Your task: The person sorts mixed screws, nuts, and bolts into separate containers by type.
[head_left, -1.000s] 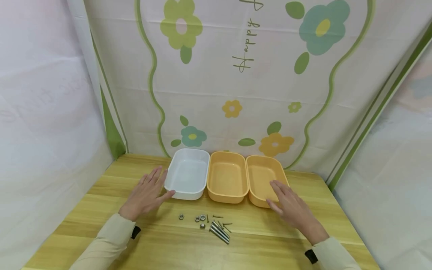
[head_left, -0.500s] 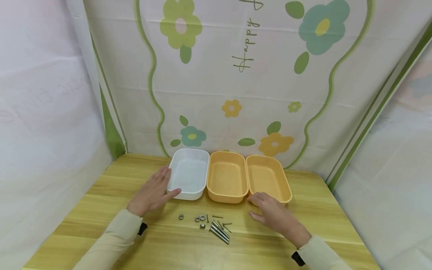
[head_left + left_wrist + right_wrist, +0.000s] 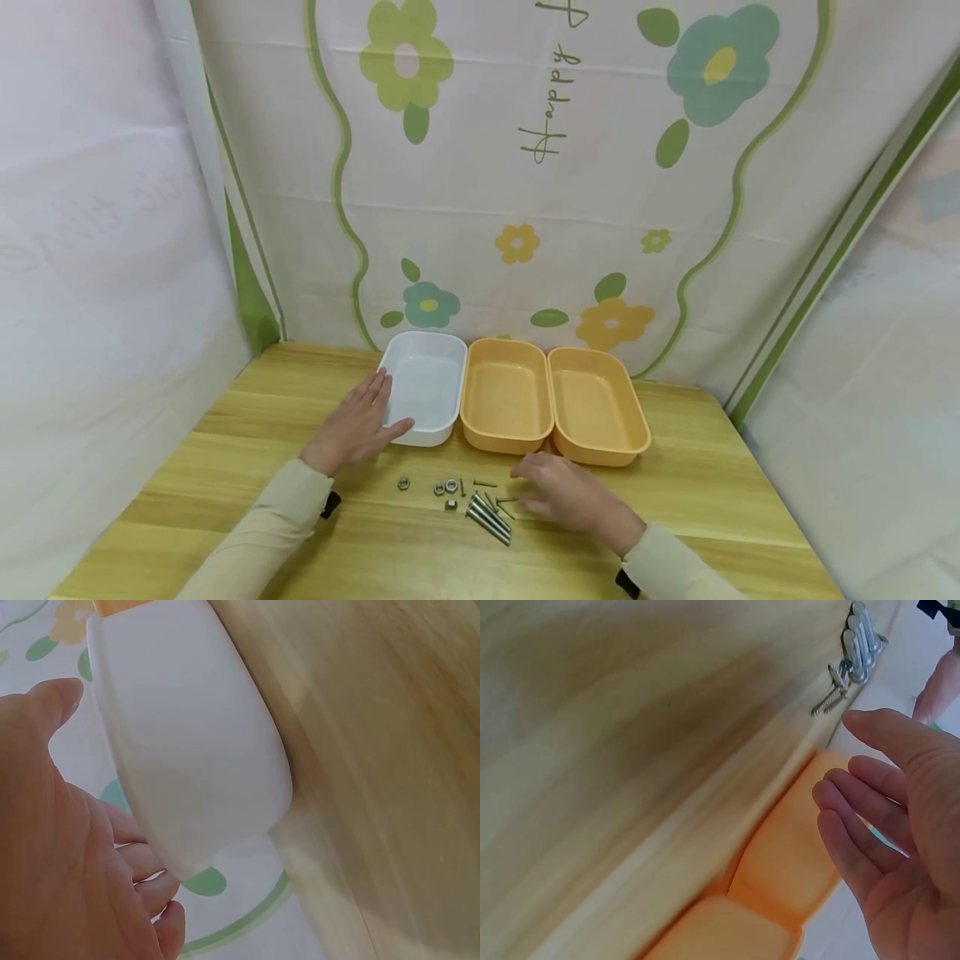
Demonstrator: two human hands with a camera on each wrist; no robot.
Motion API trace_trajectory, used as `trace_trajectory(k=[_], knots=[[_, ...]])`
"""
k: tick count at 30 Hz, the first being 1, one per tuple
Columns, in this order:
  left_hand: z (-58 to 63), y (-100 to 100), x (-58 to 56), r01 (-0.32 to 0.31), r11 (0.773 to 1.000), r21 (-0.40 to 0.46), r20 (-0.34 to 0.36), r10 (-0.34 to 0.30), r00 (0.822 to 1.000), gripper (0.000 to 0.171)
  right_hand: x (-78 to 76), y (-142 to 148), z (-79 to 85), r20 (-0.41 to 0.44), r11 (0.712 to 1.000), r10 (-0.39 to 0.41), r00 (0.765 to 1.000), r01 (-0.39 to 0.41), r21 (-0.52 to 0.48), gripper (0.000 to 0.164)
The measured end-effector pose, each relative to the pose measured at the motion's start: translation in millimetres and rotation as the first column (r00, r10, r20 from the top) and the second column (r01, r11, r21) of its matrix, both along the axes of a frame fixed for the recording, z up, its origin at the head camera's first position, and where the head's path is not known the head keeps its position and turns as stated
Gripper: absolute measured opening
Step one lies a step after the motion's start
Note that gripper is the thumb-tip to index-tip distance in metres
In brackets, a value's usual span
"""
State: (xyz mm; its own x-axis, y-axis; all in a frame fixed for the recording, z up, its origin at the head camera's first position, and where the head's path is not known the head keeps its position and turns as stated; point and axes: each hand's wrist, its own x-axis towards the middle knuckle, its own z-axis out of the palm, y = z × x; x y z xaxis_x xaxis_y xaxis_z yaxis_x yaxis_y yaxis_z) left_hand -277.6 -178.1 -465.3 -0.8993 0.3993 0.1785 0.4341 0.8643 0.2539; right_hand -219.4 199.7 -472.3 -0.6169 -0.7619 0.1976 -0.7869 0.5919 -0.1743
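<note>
My left hand (image 3: 351, 427) is at the near left corner of the white tray (image 3: 424, 438), fingers straight and thumb spread over its rim. In the left wrist view the palm faces the tray wall (image 3: 195, 735). My right hand (image 3: 570, 492) hovers in front of the orange trays, fingers slightly bent and holding nothing. Its fingertips come close to the small screws (image 3: 506, 501). Beside those screws lie several thick bolts (image 3: 488, 521), side by side. Hex nuts (image 3: 451, 485) are scattered to their left, one nut (image 3: 403, 483) farther off.
Two orange trays, a middle one (image 3: 507, 442) and a right one (image 3: 600, 457), stand in a row with the white tray. Behind them hangs a flowered cloth (image 3: 450, 208), with more cloth at both sides. Everything rests on a wooden table (image 3: 360, 550).
My right hand has moved left and nearer, from over the right orange tray toward the screws. My left hand has shifted a little to the right along the white tray.
</note>
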Motion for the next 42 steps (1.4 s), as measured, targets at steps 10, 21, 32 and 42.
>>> trace_trajectory(k=[10, 21, 32, 42], knots=[[-0.8, 5, -2.1, -0.016, 1.0, 0.002, 0.023, 0.016, 1.0, 0.093, -4.0, -13, -8.9, 0.0, 0.997, 0.067, 0.998, -0.067, 0.048, 0.017], [-3.2, 6, -5.0, -0.033, 0.999, -0.009, 0.015, 0.033, 0.999, 0.097, -9.3, -20, -7.0, 0.172, 0.998, 0.06, 0.983, -0.064, 0.015, 0.009], [-8.9, 3, -7.2, -0.041, 0.999, -0.019, 0.015, 0.042, 0.999, 0.102, -16.9, -25, -8.4, 0.216, 0.998, 0.061, 0.975, -0.06, -0.007, 0.011], [-11.3, 3, -7.7, -0.042, 0.999, -0.035, -0.002, 0.041, 0.999, 0.101, -21.5, -25, -3.5, 0.167, 0.996, 0.089, 0.982, -0.086, -0.027, 0.02]])
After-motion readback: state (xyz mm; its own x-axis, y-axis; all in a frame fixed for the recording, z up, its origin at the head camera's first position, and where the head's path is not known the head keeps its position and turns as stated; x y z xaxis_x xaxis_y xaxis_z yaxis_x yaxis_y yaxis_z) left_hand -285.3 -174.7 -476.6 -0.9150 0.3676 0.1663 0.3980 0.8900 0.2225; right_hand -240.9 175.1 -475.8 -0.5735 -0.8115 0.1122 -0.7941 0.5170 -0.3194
